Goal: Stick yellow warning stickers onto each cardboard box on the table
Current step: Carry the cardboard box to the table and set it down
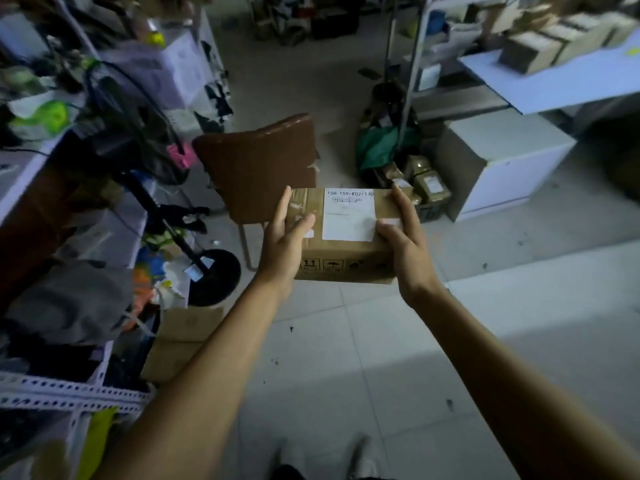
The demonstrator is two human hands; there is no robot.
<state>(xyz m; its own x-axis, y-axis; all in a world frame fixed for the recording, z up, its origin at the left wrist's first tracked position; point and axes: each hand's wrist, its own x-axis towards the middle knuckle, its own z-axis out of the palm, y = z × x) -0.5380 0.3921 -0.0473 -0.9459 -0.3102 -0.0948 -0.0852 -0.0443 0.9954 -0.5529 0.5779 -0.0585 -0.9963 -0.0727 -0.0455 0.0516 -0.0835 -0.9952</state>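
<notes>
In the head view, a cardboard box [346, 233] is held up in the air between two bare hands, above the tiled floor [346, 358] and in front of a brown chair [256, 168]. The left hand [282, 244] is pressed against the left end of the box, with the fingers straight and the thumb laid over the top face. The right hand [407, 244] is pressed against the right end in the same way, fingers straight, thumb on the top face near the corner of a white label [348, 214]. So the box is clamped between two flat hands and is not enclosed by curled fingers. On the label the printed code "15H-159-K02-170" can be read. Small handling symbols are printed on the near side of the box. No yellow sticker can be seen on the faces that are shown.

A table [554, 81] with a pale blue top is seen at the upper right, well apart from the hands, and several more cardboard boxes [540, 50] are stacked on it. Below it a white cabinet [512, 168] stands on the floor. Cluttered shelves [69, 202] are seen on the left side, and the black round base of a stand [214, 275] rests on the floor beside them.
</notes>
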